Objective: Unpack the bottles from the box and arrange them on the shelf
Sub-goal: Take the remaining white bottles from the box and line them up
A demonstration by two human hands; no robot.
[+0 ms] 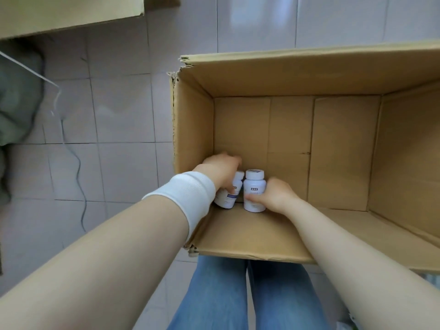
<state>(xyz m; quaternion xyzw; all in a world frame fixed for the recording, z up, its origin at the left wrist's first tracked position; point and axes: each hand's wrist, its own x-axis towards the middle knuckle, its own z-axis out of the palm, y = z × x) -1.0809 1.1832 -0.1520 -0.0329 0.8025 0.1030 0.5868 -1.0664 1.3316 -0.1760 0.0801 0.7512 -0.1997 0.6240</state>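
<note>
An open cardboard box (345,75) sits on the tiled floor in front of me. Two white bottles stand in its near left corner. My left hand (220,169), with a white wristband on the wrist, grips the left bottle (228,198), which tilts and is partly hidden under the hand. My right hand (273,195) holds the right bottle (254,191), which stands upright with a white cap and a printed label; the thumb lies across its front. The rest of the box floor is bare. No shelf is in view.
Pale floor tiles (123,120) surround the box. Another cardboard piece (69,13) fills the top left corner. A grey-green cloth (16,103) and a thin cable (78,167) lie at the left. My jeans-clad legs (250,296) are below the box's near flap.
</note>
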